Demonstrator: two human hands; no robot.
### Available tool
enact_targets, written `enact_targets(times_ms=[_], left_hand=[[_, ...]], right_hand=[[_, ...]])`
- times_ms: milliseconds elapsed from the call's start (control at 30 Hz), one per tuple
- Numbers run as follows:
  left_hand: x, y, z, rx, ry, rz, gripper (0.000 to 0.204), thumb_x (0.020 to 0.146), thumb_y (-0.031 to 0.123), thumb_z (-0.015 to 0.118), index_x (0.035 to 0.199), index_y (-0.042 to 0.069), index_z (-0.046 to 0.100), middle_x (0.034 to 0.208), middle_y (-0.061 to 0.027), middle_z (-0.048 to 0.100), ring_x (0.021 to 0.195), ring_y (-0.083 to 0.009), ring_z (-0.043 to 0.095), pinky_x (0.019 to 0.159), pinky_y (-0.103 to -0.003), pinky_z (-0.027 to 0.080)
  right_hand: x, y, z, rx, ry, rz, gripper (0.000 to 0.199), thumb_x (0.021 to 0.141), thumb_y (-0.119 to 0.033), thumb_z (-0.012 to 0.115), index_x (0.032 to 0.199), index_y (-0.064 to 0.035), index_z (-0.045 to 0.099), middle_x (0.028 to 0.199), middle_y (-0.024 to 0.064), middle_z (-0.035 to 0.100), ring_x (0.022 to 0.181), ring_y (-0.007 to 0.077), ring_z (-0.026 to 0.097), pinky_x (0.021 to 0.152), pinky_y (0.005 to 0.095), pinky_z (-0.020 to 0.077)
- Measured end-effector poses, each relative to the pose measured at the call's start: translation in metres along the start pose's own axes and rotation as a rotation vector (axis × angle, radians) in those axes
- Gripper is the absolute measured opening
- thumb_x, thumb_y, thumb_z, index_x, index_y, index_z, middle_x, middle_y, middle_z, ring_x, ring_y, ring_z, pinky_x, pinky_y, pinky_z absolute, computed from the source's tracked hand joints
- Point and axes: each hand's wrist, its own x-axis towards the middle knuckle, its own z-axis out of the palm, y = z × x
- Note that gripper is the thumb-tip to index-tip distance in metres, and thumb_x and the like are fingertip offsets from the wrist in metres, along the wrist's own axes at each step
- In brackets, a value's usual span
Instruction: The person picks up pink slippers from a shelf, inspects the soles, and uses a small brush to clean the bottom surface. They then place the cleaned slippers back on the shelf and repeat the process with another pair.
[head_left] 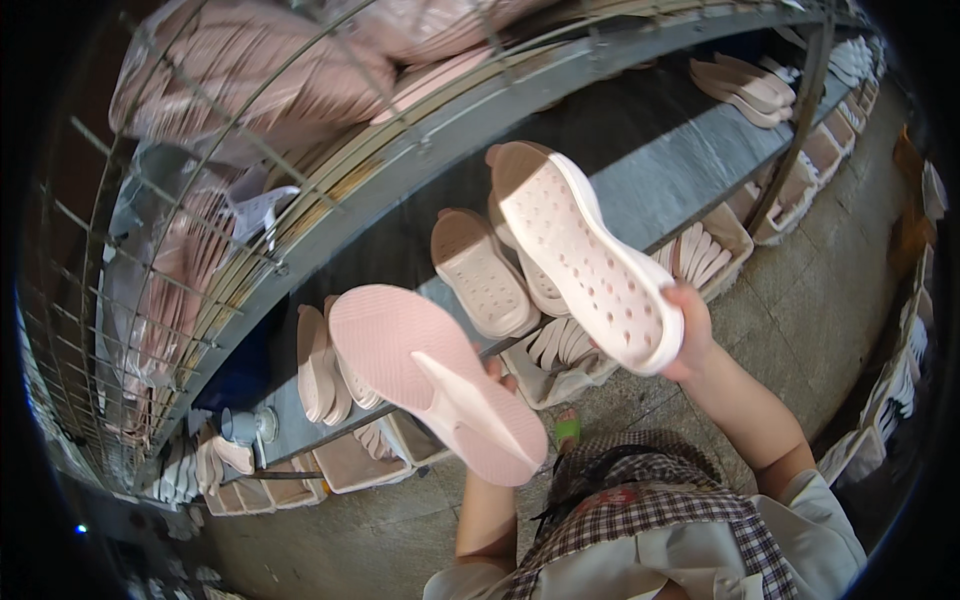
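My left hand (501, 375) grips a pink shoe sole (385, 330) from behind; its ribbed tread faces up, with a pale raised strip along the middle. Most of that hand is hidden by the sole, and only fingertips show at its edge. On the other side, my right hand (690, 333) is closed round the heel end of a cream shoe sole (580, 250), whose inner face is dotted with holes and whose toe is darker pink. Beneath the two held soles, a pair of beige soles (485, 285) lies on the grey bench (640, 180).
Wire-mesh shelving (230, 110) with bagged pink soles (260, 70) rises at upper left. More soles (740, 90) rest on the bench at upper right. Bins of pale straps (700, 250) line its near edge, and a grey cup-like fixture (245, 427) stands at lower left.
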Motion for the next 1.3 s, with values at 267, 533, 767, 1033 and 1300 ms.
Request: enact_targets(times_ms=[267,533,767,1033,1300], left_hand=[[0.011,0.054,-0.037,-0.042,0.039,0.046,0.055,0.086,0.022,0.064,0.135,0.011,0.041,0.125,-0.0123,0.048,0.086,-0.0185,0.05,0.066,-0.028,0.044],[0.036,0.078,-0.054,-0.177,-0.134,-0.027,0.057,0.088,0.035,0.058,0.129,-0.002,0.043,0.1,-0.0154,0.053,0.082,-0.0216,0.05,0.06,-0.029,0.043],[0.045,0.085,-0.046,-0.17,-0.183,-0.035,0.05,0.091,0.028,0.057,0.123,-0.008,0.045,0.109,-0.014,0.053,0.073,-0.0164,0.044,0.051,-0.025,0.035],[0.043,0.089,-0.043,-0.153,-0.175,-0.068,0.052,0.091,0.03,0.058,0.122,-0.01,0.045,0.079,-0.0112,0.051,0.069,-0.0147,0.043,0.05,-0.025,0.034],[0.034,0.086,-0.048,-0.034,-0.146,-0.134,0.05,0.092,0.03,0.054,0.125,-0.006,0.044,0.088,-0.011,0.053,0.077,-0.0179,0.048,0.06,-0.028,0.042]], right_hand=[[0.127,0.053,0.033,0.249,0.097,0.273,0.057,0.087,-0.038,0.037,0.136,-0.0096,0.041,0.137,0.0156,0.046,0.123,0.0348,0.046,0.098,0.0575,0.0373],[0.147,0.058,0.039,-0.164,0.333,0.313,0.05,0.091,-0.035,0.044,0.133,-0.007,0.042,0.131,0.014,0.05,0.116,0.0316,0.054,0.092,0.0507,0.0473],[0.152,0.069,0.04,-0.399,0.337,0.222,0.046,0.092,-0.026,0.05,0.128,0.0013,0.041,0.117,0.0174,0.056,0.103,0.0264,0.061,0.077,0.0398,0.0569],[0.155,0.044,0.047,-1.262,0.285,0.297,0.045,0.091,-0.03,0.053,0.124,0.0006,0.049,0.105,0.0148,0.058,0.073,0.0131,0.063,0.044,0.0243,0.0477],[0.087,0.069,0.077,-1.657,-0.013,-0.247,0.048,0.082,-0.027,0.068,0.12,-0.0017,0.053,0.109,0.0098,0.056,0.1,0.0209,0.056,0.081,0.036,0.0461]])
